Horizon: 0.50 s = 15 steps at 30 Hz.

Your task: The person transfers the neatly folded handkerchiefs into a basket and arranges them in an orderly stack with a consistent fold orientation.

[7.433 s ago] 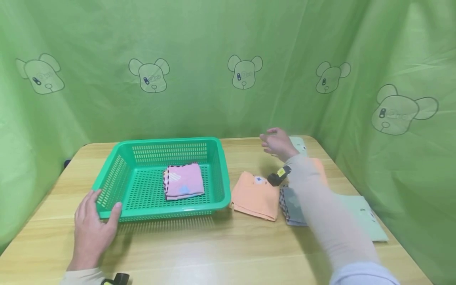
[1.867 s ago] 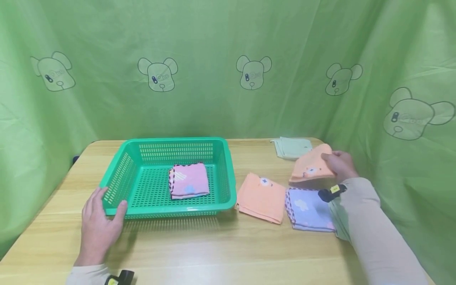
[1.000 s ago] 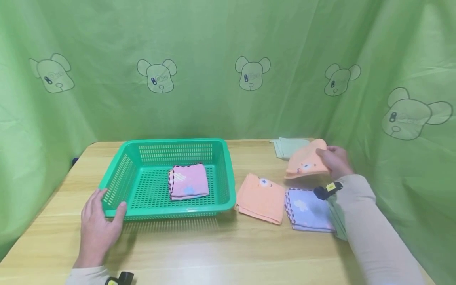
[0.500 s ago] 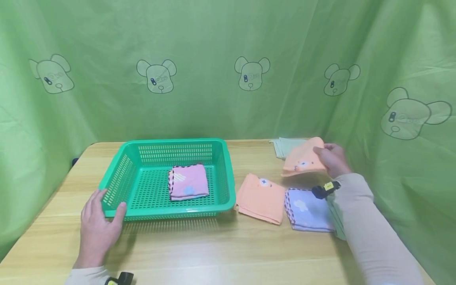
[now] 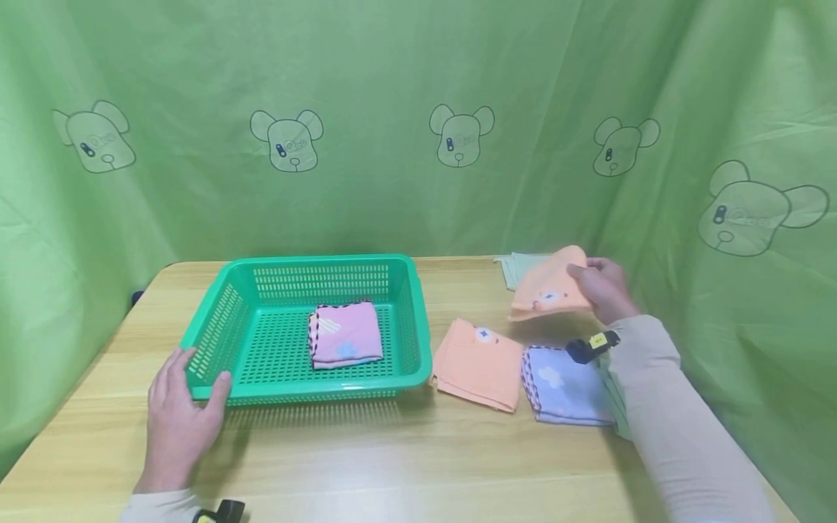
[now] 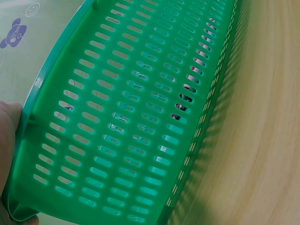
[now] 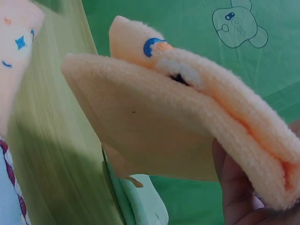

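Note:
In the head view my right hand [image 5: 601, 288] pinches a folded peach towel [image 5: 552, 282] at its right edge, thumb on top, above the back right of the table. Close up in the right wrist view, this fluffy towel [image 7: 140, 112] hangs in layers from the fingers. My left hand [image 5: 179, 421] grips the front left corner of a green plastic basket [image 5: 421, 327], thumb over the front rim and fingers over the side. Inside the basket lies a folded pink towel [image 5: 346, 335] with a checkered edge.
Right of the basket, a second peach towel [image 5: 480, 367] and a folded blue towel [image 5: 570, 385] lie side by side on the wooden table [image 5: 340, 465]. Pale green towels lie at the back [image 5: 516, 267] and under the right forearm [image 5: 617, 399]. A green curtain [image 5: 373, 196] encloses the table.
My right hand, empty in the oldest frame, now holds the peach towel. Over the last second, it has moved left and slightly up with it. The left hand stays at the basket corner.

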Each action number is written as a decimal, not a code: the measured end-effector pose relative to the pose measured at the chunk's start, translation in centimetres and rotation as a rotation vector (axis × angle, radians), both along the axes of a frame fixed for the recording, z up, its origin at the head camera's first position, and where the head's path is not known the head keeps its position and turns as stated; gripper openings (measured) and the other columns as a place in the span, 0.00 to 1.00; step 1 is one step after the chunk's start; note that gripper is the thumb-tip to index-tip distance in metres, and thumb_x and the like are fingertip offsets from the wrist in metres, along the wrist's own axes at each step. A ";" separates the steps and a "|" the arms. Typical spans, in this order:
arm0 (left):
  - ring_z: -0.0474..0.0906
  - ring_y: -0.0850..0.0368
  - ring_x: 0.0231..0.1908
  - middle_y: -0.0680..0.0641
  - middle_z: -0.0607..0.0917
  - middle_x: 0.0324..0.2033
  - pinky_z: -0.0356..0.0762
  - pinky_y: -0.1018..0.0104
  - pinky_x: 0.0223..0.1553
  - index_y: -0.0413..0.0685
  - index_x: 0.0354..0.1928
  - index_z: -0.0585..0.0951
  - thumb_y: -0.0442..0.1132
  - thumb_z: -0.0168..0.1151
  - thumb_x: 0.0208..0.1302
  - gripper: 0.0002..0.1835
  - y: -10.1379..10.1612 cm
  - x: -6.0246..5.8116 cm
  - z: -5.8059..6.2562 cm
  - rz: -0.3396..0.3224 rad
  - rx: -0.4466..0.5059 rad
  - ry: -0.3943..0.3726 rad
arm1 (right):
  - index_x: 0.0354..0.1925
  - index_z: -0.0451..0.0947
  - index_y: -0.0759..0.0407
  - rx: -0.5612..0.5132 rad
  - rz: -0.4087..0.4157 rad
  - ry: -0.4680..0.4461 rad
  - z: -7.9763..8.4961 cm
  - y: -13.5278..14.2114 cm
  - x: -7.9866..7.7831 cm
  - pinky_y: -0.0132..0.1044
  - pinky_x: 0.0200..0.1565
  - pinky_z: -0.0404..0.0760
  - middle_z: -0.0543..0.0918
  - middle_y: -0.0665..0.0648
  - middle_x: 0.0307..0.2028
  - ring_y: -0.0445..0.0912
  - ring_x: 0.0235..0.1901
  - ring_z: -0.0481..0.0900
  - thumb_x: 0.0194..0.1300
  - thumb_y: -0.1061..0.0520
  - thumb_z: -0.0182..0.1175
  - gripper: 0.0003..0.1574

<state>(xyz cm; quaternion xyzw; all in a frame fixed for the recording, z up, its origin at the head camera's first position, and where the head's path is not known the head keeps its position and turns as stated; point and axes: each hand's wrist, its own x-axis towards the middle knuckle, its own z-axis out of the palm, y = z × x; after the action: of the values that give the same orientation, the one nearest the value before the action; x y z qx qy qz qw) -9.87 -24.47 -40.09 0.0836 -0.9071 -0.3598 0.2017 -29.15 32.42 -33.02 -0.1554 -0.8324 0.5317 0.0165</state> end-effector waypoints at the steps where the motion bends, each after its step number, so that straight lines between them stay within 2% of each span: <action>1: 0.45 0.31 0.70 0.31 0.51 0.72 0.44 0.28 0.64 0.36 0.72 0.55 0.49 0.54 0.70 0.37 0.0 0.0 0.0 -0.001 -0.001 0.001 | 0.72 0.51 0.64 -0.004 0.003 0.003 0.1 -0.1 0.0 0.33 0.42 0.82 0.69 0.61 0.54 0.47 0.41 0.75 0.69 0.44 0.57 0.46; 15: 0.45 0.30 0.70 0.31 0.51 0.72 0.43 0.27 0.64 0.35 0.72 0.55 0.50 0.53 0.71 0.37 0.0 0.1 0.1 -0.003 -0.003 -0.007 | 0.73 0.50 0.62 -0.112 0.014 0.006 0.6 -1.7 -0.1 0.33 0.46 0.81 0.70 0.58 0.54 0.46 0.44 0.76 0.68 0.44 0.59 0.48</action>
<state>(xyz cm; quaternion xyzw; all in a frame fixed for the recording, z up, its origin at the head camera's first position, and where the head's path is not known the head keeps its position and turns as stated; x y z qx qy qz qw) -9.82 -24.44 -39.98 0.0832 -0.9084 -0.3586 0.1980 -29.24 30.69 -32.44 -0.1487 -0.8022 0.5782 0.0063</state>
